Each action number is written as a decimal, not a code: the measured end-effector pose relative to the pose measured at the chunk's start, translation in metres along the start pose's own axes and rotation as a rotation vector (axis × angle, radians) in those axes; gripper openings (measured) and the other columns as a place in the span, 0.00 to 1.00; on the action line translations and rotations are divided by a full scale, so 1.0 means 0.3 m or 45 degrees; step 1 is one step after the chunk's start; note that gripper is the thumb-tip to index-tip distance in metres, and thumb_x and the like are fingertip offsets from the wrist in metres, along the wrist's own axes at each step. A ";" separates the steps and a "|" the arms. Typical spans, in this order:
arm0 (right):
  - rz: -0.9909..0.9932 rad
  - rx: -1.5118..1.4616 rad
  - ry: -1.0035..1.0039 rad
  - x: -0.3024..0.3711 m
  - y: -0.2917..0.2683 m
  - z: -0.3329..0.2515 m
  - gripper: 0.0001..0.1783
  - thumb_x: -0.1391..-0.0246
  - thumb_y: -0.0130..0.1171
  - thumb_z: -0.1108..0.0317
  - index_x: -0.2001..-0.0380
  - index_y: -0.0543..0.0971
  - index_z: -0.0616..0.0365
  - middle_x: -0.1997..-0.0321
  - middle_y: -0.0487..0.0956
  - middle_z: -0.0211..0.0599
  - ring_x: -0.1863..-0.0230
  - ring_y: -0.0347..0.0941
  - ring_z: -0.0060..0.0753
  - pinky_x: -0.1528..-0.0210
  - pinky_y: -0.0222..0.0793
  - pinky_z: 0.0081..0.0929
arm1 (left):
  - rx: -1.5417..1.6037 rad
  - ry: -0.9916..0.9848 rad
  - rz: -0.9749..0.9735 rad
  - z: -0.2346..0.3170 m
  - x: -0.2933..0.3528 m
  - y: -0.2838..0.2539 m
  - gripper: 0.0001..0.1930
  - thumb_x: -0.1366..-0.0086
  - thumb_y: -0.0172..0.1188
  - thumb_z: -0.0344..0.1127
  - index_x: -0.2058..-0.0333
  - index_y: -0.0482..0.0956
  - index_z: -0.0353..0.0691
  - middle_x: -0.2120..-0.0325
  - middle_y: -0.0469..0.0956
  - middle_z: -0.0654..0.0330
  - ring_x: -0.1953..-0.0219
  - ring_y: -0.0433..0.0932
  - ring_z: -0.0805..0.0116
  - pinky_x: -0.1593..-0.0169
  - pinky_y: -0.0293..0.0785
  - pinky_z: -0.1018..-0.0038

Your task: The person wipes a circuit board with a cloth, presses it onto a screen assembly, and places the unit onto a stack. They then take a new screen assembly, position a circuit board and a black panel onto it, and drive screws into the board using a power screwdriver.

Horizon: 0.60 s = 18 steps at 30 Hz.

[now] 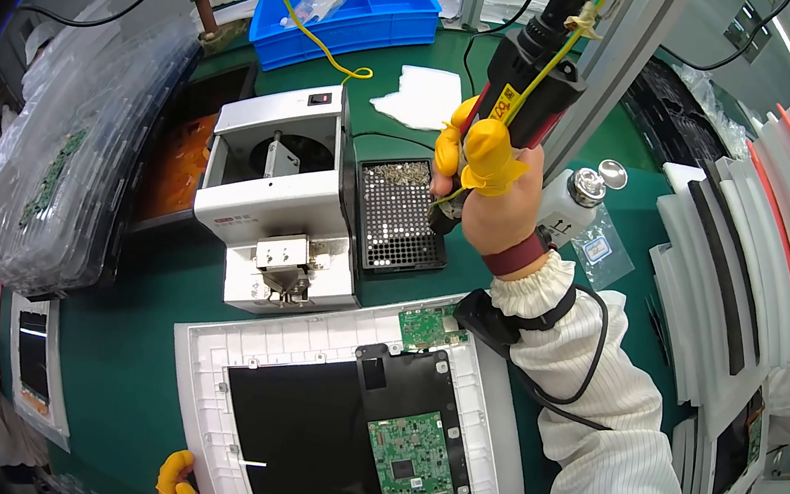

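Observation:
My right hand, with yellow finger cots and a dark red wrist strap, is wrapped round a black electric screwdriver. The screwdriver's lower end is beside the right edge of a black screw tray with rows of holes and a heap of small screws; whether it touches is unclear. At the lower left, my left hand has its fingers curled together beside the corner of a white display housing; what they hold, if anything, is hidden. A black panel and a green circuit board lie in the housing.
A white machine stands behind the housing, left of the tray. Further off are a blue bin and a white cloth. A white dispenser bottle stands right of my hand. Clear plastic trays and foam sheets flank the table.

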State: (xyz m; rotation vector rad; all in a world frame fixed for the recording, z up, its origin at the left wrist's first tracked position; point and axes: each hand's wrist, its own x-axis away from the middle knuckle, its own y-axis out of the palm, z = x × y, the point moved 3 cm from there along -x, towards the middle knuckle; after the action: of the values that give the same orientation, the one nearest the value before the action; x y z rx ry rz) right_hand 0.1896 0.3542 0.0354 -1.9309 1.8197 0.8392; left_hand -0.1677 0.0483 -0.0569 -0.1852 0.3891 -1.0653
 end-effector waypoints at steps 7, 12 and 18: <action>0.033 -0.098 0.004 -0.011 -0.020 -0.087 0.31 0.39 0.42 0.42 0.51 0.68 0.62 0.75 0.70 0.36 0.81 0.66 0.25 0.75 0.66 0.24 | -0.069 -0.010 -0.009 0.016 -0.005 0.013 0.18 0.29 0.45 0.38 0.51 0.70 0.29 0.55 0.75 0.50 0.53 0.74 0.62 0.46 0.69 0.69; -0.015 -0.129 0.088 0.054 -0.024 -0.201 0.42 0.47 0.41 0.27 0.51 0.68 0.58 0.76 0.70 0.33 0.83 0.65 0.23 0.76 0.65 0.25 | 0.054 -0.095 0.048 -0.104 0.019 -0.033 0.21 0.30 0.49 0.43 0.47 0.68 0.31 0.53 0.74 0.56 0.51 0.72 0.70 0.43 0.63 0.74; 0.030 -0.292 0.123 0.152 0.006 -0.251 0.37 0.49 0.51 0.38 0.53 0.68 0.64 0.76 0.72 0.36 0.82 0.68 0.25 0.78 0.68 0.21 | -0.003 -0.053 -0.028 -0.078 0.006 -0.007 0.22 0.31 0.52 0.42 0.47 0.68 0.31 0.53 0.73 0.55 0.50 0.73 0.68 0.43 0.64 0.73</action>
State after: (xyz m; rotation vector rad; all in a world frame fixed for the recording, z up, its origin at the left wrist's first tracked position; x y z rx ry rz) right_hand 0.2007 0.2716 0.0640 -2.1271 1.8744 1.0182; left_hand -0.1778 0.0467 -0.0780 -0.2144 0.3514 -1.0811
